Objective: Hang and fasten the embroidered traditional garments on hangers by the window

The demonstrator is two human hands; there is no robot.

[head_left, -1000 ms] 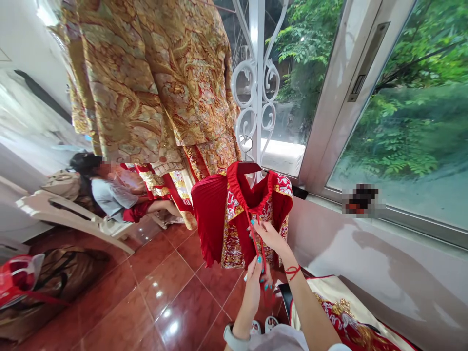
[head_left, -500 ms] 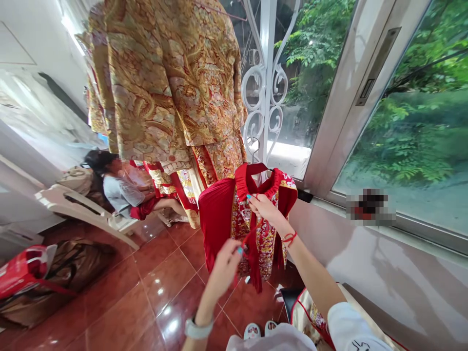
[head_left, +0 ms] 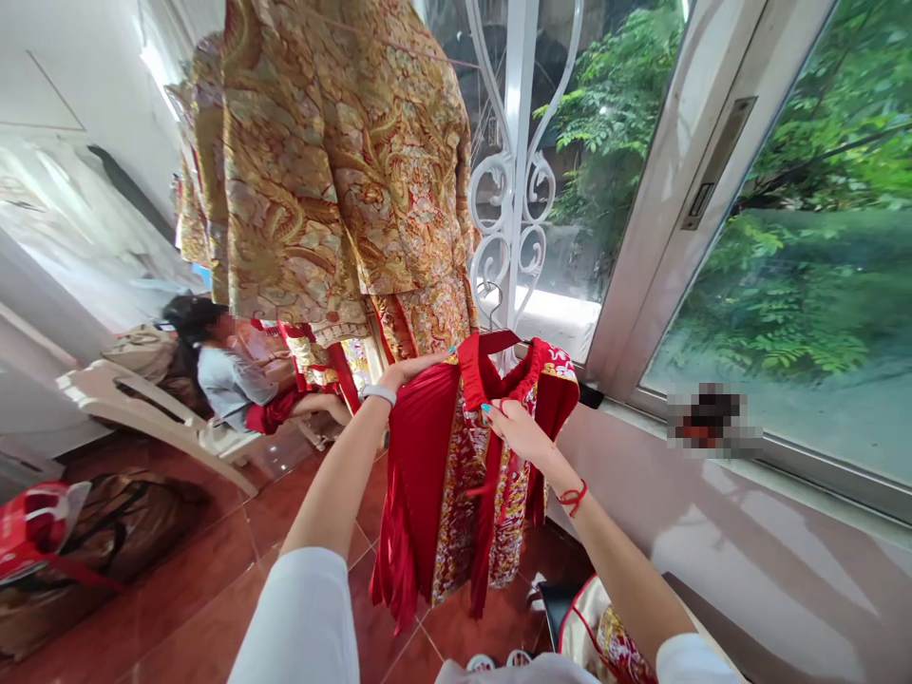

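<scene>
A red pleated garment [head_left: 420,475] with gold-embroidered panels hangs from a hanger on the white window grille [head_left: 514,180]. My left hand [head_left: 417,369] grips its top edge at the left of the waistband. My right hand [head_left: 514,425] pinches the red waistband and its cord at the middle; a red string is tied round that wrist. A thin red tie hangs down the front of the garment.
A large gold and red embroidered robe [head_left: 320,171] hangs above and to the left. Another person [head_left: 228,370] sits on a white plastic chair [head_left: 135,408] at the left. Bags [head_left: 85,532] lie on the red tiled floor. Embroidered cloth [head_left: 613,636] lies at the lower right by the wall.
My left hand has risen from the hanging cord up to the garment's top left edge. My right hand stays at the waistband. The garment now hangs more spread out.
</scene>
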